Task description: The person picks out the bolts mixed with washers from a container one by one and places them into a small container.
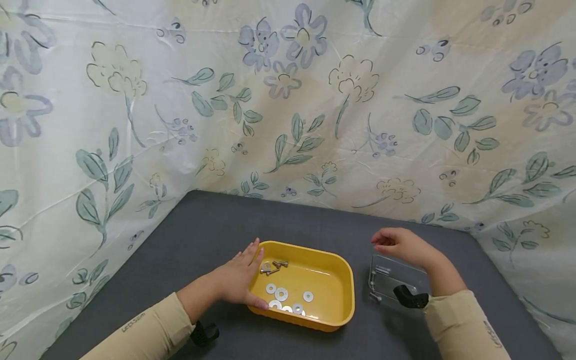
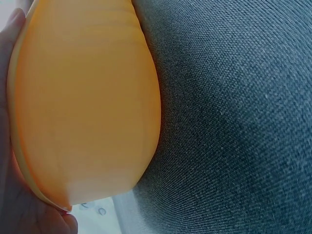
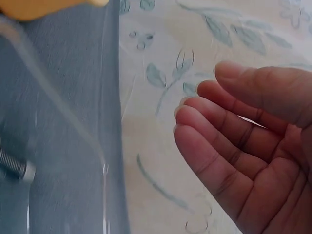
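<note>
My left hand (image 1: 236,280) rests on the left rim of a yellow plastic tray (image 1: 330,285), fingers straight and spread, thumb over the near edge. The left wrist view shows the tray's outer wall (image 2: 87,107) beside that hand. Inside the tray lie several flat washers (image 1: 281,294) toward the near side and several small screws (image 1: 272,271) at the far left. My right hand (image 1: 402,245) hovers above a clear plastic box (image 1: 407,272); its fingers (image 3: 209,156) are loosely bent with nothing between them. A few screws (image 3: 13,163) are seen at the box, partly blurred.
A dark grey cloth surface (image 1: 225,220) lies under both containers. Floral fabric (image 1: 288,125) stands behind it and along both sides. Black wrist straps (image 1: 410,297) sit at the ends of the beige sleeves (image 1: 463,325).
</note>
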